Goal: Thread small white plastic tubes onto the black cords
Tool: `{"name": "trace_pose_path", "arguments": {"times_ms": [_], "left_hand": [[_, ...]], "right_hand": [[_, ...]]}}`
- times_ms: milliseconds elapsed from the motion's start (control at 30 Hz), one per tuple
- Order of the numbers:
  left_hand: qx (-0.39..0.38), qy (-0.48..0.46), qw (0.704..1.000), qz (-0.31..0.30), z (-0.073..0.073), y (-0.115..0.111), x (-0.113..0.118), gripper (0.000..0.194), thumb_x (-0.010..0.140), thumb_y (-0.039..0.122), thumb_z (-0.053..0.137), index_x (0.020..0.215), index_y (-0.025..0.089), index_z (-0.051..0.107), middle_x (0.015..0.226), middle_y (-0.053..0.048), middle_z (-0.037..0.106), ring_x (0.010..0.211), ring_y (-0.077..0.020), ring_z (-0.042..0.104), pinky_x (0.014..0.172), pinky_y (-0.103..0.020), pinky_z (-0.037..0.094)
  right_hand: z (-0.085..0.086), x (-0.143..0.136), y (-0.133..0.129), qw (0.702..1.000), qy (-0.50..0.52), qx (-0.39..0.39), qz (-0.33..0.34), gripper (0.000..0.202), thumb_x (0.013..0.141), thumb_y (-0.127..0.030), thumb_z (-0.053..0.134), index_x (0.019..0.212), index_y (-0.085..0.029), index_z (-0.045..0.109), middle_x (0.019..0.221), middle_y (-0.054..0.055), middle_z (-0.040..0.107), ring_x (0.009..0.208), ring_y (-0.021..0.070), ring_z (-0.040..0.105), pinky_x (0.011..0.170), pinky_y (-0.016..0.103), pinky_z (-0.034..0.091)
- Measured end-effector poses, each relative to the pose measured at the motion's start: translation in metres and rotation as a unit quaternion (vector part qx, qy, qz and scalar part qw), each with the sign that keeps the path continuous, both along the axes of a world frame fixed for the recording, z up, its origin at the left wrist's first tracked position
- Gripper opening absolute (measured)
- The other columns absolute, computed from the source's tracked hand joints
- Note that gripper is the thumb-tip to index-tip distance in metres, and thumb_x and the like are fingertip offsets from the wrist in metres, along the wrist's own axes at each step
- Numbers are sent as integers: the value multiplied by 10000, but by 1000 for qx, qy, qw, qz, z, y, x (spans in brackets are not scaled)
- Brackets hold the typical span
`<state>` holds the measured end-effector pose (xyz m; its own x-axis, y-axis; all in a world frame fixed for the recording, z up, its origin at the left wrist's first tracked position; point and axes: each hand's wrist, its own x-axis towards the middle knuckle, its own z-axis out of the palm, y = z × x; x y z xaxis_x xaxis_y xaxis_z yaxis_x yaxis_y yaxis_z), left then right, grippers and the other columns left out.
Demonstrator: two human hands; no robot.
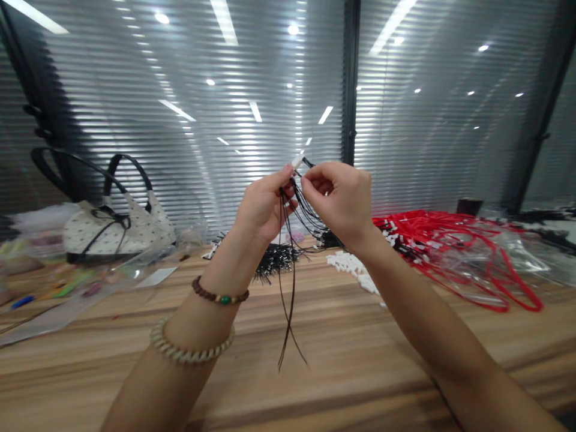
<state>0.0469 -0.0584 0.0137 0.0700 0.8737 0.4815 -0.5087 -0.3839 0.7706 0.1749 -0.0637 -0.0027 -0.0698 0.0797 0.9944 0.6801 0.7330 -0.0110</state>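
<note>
My left hand (269,201), raised above the table, pinches a small white piece (297,162) between thumb and finger. Thin black cords (292,282) hang down from that hand, with their loose ends crossing low over the wood. Close on its right, my right hand (339,201) is closed, thumb and forefinger pressed together by the black cords. A short black loop (308,162) sticks out beside the white piece. What exactly the right fingertips grip is too small to tell.
Behind my hands on the wooden table (342,372) lies a black bundle (276,261). White pieces (353,268) and red straps (432,228) lie to the right. A white dotted handbag (117,231), a blue pen (22,302) and plastic wrapping are at the left.
</note>
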Motion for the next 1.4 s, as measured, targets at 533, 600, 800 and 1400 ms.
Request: {"name": "trace_pose_path", "arguments": {"times_ms": [533, 600, 800, 1400], "left_hand": [[58, 23, 997, 36, -6, 7, 1, 252, 738, 266, 821, 590, 190, 632, 559, 25, 557, 523, -110, 529, 516, -249, 417], [54, 24, 997, 40, -7, 6, 3, 242, 744, 259, 817, 592, 184, 644, 566, 21, 561, 525, -109, 528, 512, -243, 414], [45, 13, 998, 47, -11, 3, 8, 276, 790, 177, 748, 537, 172, 635, 539, 31, 527, 505, -91, 485, 518, -225, 411], [78, -114, 978, 157, 5, 37, -38, 400, 862, 168, 698, 483, 231, 585, 482, 48, 500, 445, -78, 457, 461, -210, 403]], "right_hand": [[-2, -1, 3, 1000, -9, -16, -12, 177, 888, -196, 529, 732, -175, 611, 747, 31, 646, 698, 151, 568, 676, 292, 405], [-2, -1, 4, 999, -12, -21, -22, 187, 899, -200, 518, 736, -176, 604, 756, 36, 644, 702, 153, 566, 673, 292, 400], [-4, -2, 2, 998, -31, -8, -62, 180, 912, -191, 501, 757, -172, 591, 740, 39, 611, 688, 158, 535, 657, 300, 366], [-1, -5, 2, 966, -82, -244, 8, 208, 792, -164, 524, 613, -160, 630, 580, 43, 659, 545, 147, 608, 552, 272, 417]]}}
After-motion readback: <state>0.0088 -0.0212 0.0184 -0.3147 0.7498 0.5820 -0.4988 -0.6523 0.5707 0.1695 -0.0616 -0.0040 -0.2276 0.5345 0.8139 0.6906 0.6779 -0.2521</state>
